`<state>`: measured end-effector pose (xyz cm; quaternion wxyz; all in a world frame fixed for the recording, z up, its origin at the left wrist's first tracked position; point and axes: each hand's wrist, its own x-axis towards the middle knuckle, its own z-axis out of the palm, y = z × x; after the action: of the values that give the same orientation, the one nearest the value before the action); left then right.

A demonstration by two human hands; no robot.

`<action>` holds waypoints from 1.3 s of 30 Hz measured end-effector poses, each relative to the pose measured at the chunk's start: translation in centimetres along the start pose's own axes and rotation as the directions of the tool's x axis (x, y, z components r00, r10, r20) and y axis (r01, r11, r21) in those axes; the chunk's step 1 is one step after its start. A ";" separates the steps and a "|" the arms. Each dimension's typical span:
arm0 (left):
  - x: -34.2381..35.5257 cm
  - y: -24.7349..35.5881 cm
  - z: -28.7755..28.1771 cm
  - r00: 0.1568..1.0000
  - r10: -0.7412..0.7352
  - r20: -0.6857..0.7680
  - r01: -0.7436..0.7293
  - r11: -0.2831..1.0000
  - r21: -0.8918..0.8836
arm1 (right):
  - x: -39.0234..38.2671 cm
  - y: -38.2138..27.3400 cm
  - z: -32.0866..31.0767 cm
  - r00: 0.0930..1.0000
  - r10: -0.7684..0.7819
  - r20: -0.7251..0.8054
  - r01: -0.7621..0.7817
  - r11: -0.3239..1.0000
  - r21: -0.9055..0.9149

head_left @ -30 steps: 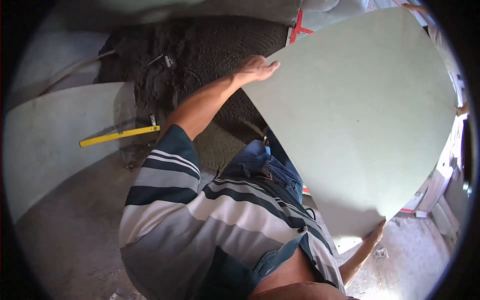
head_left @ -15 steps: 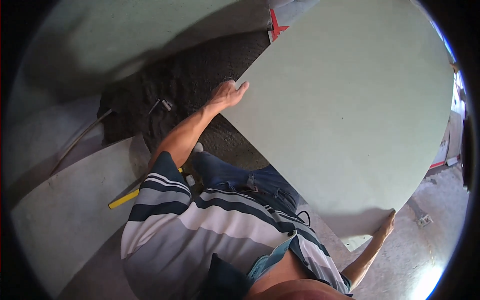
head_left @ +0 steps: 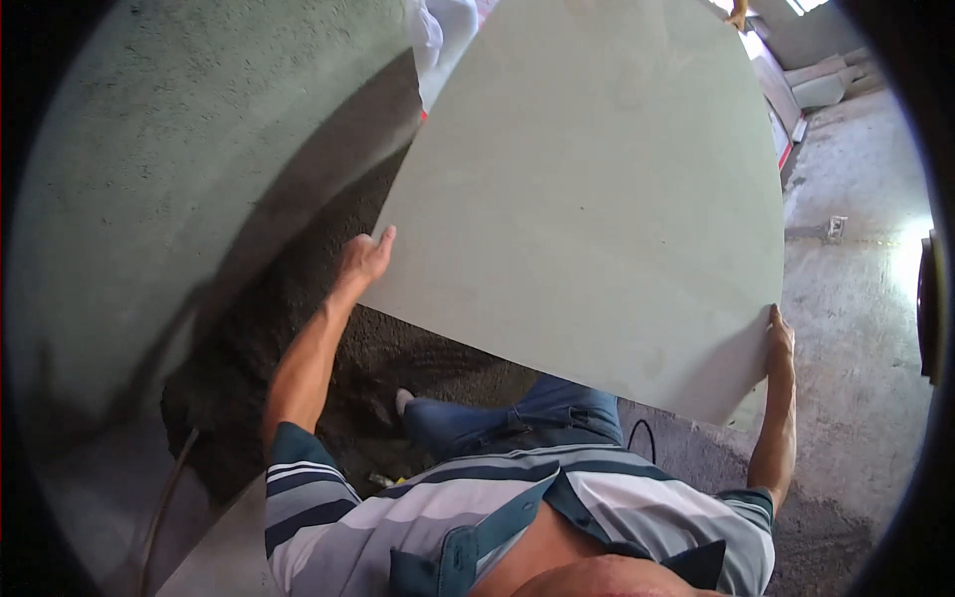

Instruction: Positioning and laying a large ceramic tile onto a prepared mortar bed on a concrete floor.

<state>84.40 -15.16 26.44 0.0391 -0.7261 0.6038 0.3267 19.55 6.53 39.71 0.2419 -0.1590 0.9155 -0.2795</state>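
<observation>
A large pale grey-green floor tile [head_left: 587,199] fills the middle of the head view, held before me above the floor. My left hand [head_left: 366,261] grips its left edge near the near corner, thumb on the upper face and the other fingers hidden beneath. At the right edge my right hand [head_left: 781,333] has hold of the tile, with most fingers out of sight under it. Another person's hand [head_left: 737,14] shows at the tile's far right end. Dark wet mortar [head_left: 338,383] lies under and left of the tile.
A rough plastered wall [head_left: 229,109] rises on the left. A thin stick or hose [head_left: 167,497] and part of a pale slab [head_left: 234,547] are at the lower left. Bare concrete floor [head_left: 846,298] runs along the right. White plastic sheeting [head_left: 438,45] hangs at the far left of the tile.
My view and body have turned to the right. The tile now lies more squarely in front of me, its near edge running nearly crosswise. Both hands still hold its edges.
</observation>
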 end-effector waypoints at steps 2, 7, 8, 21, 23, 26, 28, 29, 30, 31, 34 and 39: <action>1.2 1.7 0.4 0.999 -0.003 0.034 0.004 0.999 -0.049 | 2.3 1.2 0.2 1.000 -0.014 -0.005 0.014 1.000 -0.007; 2.8 3.7 2.6 0.999 0.025 -0.039 -0.026 0.999 -0.037 | 7.4 3.9 -0.6 0.996 -0.087 0.002 0.087 0.995 -0.048; 3.2 4.8 2.7 0.998 0.015 -0.066 -0.020 0.997 -0.076 | 7.7 0.9 -1.3 0.995 -0.097 -0.037 0.096 0.994 -0.044; 5.4 -2.3 -2.3 0.949 0.314 0.010 -0.309 0.940 -0.145 | -15.4 -6.3 -1.6 0.974 -0.228 -0.004 0.227 0.970 -0.089; 3.9 -0.4 -4.7 0.926 0.375 0.041 -0.366 0.918 -0.153 | -12.3 -6.4 -4.4 0.991 -0.111 -0.073 0.100 0.986 -0.133; 5.5 -1.2 -3.6 0.956 0.287 -0.067 -0.286 0.958 0.023 | -11.1 -7.5 -4.1 0.995 0.016 -0.101 -0.020 0.999 -0.042; 3.7 -1.4 -6.3 0.976 0.210 -0.055 -0.203 0.973 0.106 | -11.8 -3.6 -3.6 0.984 0.074 -0.164 -0.086 0.994 -0.068; 3.3 -0.3 -7.9 0.979 0.203 -0.007 -0.201 0.973 0.115 | -11.2 -3.3 -4.2 0.991 -0.011 -0.134 0.006 0.999 -0.044; 3.0 0.2 -7.9 0.980 0.186 0.063 -0.193 0.973 0.126 | -10.3 -2.1 -4.9 0.991 -0.083 -0.104 0.080 0.996 -0.033; 4.2 1.8 -6.9 0.970 0.243 0.013 -0.243 0.961 0.130 | -6.2 -0.5 -6.9 0.977 -0.018 -0.211 -0.010 0.992 -0.129; 6.0 -0.9 -8.1 0.949 0.315 -0.010 -0.306 0.929 0.210 | -8.0 -1.4 -2.0 0.987 0.151 -0.048 -0.146 0.985 0.094; 4.8 -1.9 -6.9 0.970 0.235 0.068 -0.244 0.954 0.175 | -8.5 0.0 -2.8 0.960 0.274 -0.050 -0.265 0.954 0.142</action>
<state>89.29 -21.82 28.73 0.0797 -0.6330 0.7137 0.2892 25.13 11.34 44.80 0.2562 -0.0062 0.9156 -0.3099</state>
